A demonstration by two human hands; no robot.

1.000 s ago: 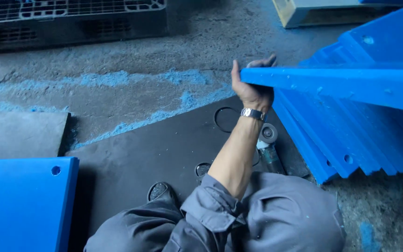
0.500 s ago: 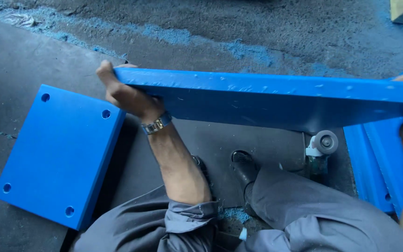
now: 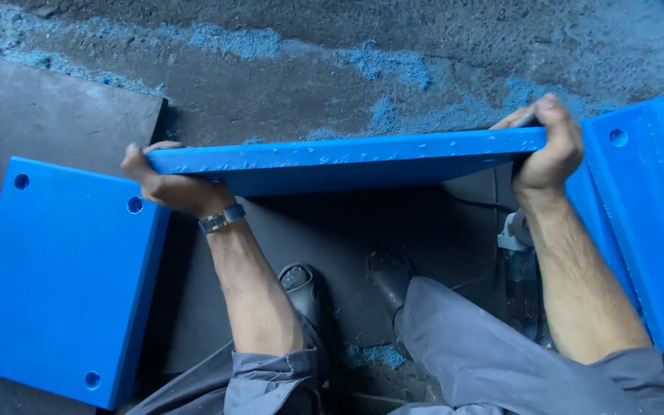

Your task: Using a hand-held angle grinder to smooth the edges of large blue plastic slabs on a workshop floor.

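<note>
I hold a flat blue plastic plate [image 3: 347, 160] edge-on in front of me, level across the view. My left hand [image 3: 169, 184], with a wristwatch on the wrist, grips its left end. My right hand [image 3: 547, 144] grips its right end. On the dark mat [image 3: 55, 115] to the left lies a stack of blue plates with corner holes [image 3: 55, 277]. Another stack of blue plates [image 3: 647, 207] leans at the right, close to my right hand.
A power tool [image 3: 518, 261] with a cable rests on the floor by my right forearm. My two dark shoes [image 3: 347, 284] and grey trouser legs are below the plate. Blue shavings [image 3: 332, 54] cover the concrete floor beyond.
The plate came off the right stack in my left hand and swung across to the left. My right hand took hold of its other end. The view turned toward the left stack.
</note>
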